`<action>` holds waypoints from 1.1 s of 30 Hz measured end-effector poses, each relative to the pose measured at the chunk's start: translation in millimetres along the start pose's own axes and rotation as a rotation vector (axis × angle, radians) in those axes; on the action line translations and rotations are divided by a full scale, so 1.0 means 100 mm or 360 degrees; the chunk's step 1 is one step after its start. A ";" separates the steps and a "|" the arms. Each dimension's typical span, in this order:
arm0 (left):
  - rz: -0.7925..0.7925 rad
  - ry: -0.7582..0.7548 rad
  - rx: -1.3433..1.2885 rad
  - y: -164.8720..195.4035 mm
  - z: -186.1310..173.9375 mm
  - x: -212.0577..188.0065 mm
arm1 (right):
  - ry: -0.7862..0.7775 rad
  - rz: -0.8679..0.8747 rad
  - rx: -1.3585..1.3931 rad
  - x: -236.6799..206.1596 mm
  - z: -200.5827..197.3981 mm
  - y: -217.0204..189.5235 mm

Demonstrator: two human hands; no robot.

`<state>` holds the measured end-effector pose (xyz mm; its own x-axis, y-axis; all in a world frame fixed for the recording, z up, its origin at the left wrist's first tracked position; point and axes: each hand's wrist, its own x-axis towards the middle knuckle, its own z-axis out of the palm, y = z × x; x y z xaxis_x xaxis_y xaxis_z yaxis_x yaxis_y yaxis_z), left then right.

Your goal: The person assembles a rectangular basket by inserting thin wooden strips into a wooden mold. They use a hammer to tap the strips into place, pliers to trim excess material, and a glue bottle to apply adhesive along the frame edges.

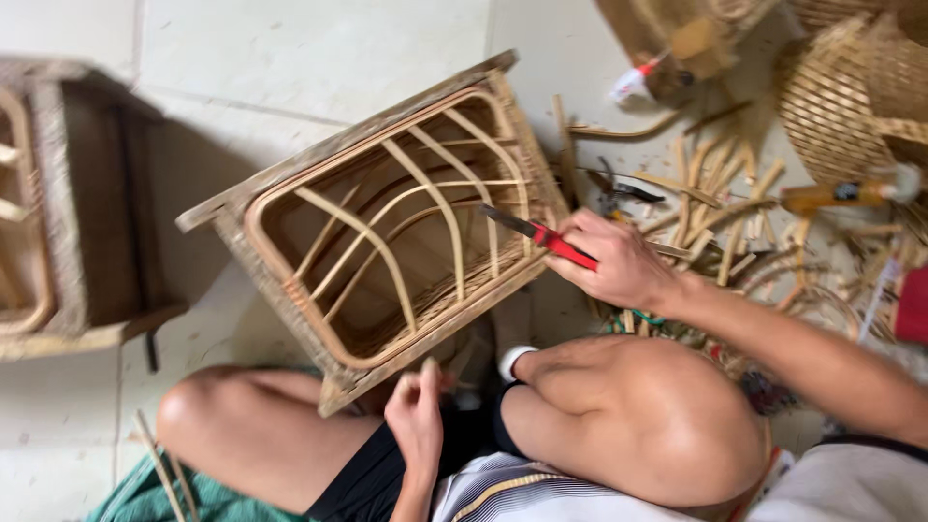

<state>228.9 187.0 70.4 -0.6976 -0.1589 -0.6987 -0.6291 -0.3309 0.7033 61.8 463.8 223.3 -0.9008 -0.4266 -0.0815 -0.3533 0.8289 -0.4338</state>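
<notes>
Gripping a red-handled knife (541,235), the right hand (619,263) is clamped just beside the rattan frame (387,222); the left hand (418,411) pinches its lower edge.

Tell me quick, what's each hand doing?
Left hand: closed, pinching a thin cane strip.
Right hand: closed around a red-handled knife.
</notes>
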 end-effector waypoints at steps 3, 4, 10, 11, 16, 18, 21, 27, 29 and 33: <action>0.1114 -0.0178 0.0728 0.22 -0.01 -0.23 | 0.0164 0.0368 0.0031 -0.86 0.26 0.32; 0.1628 -0.0194 0.1064 0.29 -0.01 -0.24 | 0.0166 0.0504 0.0063 -1.10 0.39 0.38; 0.1979 -0.0217 0.1966 0.44 0.12 0.10 | 0.0305 0.0620 0.0265 -1.73 0.88 0.62; 0.2018 -0.0195 0.2018 0.43 0.12 0.14 | 0.0323 0.0626 0.0289 -1.73 0.89 0.61; 0.2052 -0.0095 0.2149 0.32 0.11 0.23 | 0.0212 0.0662 0.0403 -1.47 0.84 0.61; 0.1939 -0.0176 0.2221 0.28 0.09 0.27 | 0.0222 0.0627 0.0419 -1.39 0.78 0.60; 0.1793 -0.0258 0.2350 0.24 0.05 0.29 | 0.0144 0.0661 0.0416 -1.32 0.70 0.57; 0.1726 -0.0318 0.2374 0.23 0.06 0.31 | 0.0188 0.0669 0.0463 -1.32 0.73 0.57; 0.1775 -0.0327 0.2326 0.24 0.06 0.30 | -0.0133 0.0871 0.0438 -1.37 0.81 0.66; 0.1956 -0.0066 0.2045 0.36 -0.01 0.27 | 0.0340 0.0736 0.0419 -1.63 1.18 0.80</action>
<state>188.0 169.7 76.8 -0.9223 0.2971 0.2473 0.3794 0.8183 0.4319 210.4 557.4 96.1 -0.9874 0.0640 -0.1448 0.1397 0.7821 -0.6073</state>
